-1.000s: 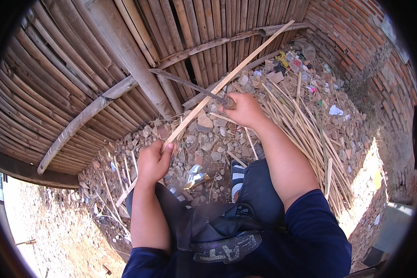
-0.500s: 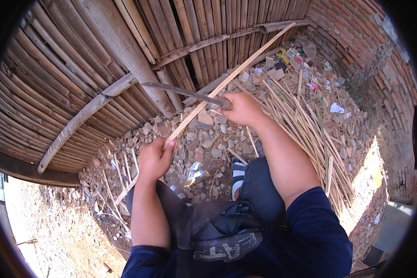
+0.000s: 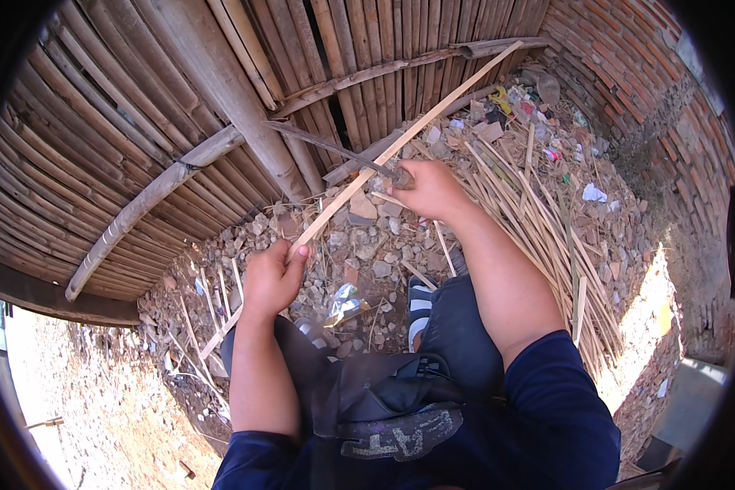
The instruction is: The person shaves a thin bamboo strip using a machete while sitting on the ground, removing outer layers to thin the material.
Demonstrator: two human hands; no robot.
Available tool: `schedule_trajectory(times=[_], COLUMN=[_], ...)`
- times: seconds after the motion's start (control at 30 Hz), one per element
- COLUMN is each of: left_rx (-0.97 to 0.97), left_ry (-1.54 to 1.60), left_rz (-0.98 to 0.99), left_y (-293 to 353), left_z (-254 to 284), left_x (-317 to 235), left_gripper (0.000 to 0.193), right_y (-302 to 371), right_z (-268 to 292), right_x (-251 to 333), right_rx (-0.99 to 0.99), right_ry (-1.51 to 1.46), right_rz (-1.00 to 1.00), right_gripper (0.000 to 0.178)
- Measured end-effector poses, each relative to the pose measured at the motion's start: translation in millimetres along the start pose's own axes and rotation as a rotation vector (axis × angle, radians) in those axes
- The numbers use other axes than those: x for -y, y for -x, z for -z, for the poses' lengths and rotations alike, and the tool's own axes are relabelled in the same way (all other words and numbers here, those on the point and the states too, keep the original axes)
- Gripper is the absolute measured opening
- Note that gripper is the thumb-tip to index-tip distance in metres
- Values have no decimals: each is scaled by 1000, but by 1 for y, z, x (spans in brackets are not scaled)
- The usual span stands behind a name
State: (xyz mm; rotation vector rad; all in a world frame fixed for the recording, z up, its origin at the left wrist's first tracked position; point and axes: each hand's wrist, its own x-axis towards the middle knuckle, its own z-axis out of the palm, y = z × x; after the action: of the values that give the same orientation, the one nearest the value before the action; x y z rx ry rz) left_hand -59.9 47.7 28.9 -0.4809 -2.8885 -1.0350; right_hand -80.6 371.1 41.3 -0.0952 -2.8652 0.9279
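A long, pale bamboo strip [image 3: 439, 108] slants from beside my left leg up to the far right, by the bamboo wall. My left hand [image 3: 271, 279] is closed round its lower part, thumb on top. In my right hand [image 3: 434, 193] is the short handle of a long, dark-bladed knife [image 3: 322, 145]. The blade points to the far left and crosses the strip near its middle; whether its edge touches the wood I cannot tell. My right fingers are wrapped round the handle and partly hidden.
A pile of cut bamboo strips [image 3: 547, 237] lies to my right. Stones and litter [image 3: 359, 245] cover the ground. A bamboo wall [image 3: 139, 98] with a thick pole [image 3: 220, 98] stands ahead and left, a brick wall [image 3: 670, 122] at right. My sandalled foot [image 3: 420, 306] is below.
The knife's tip has swung up and to the right, so the blade lies steeper across the strip. My right hand has shifted slightly; my left keeps its hold.
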Motion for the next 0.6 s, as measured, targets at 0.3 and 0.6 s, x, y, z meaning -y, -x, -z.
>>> schedule_trajectory(times=[0.3,0.6], left_rx=[2,4], left_ry=[-26,-20], left_rz=[-25,-28], left_y=[1,-1], left_z=[-1,-2], left_x=[-1,-2], left_gripper=[41,42], right_y=[4,3], right_z=[8,9], right_x=[12,4], right_rx=[88,3], right_ry=[58,29], right_rz=[27,-9], right_gripper=[43,47])
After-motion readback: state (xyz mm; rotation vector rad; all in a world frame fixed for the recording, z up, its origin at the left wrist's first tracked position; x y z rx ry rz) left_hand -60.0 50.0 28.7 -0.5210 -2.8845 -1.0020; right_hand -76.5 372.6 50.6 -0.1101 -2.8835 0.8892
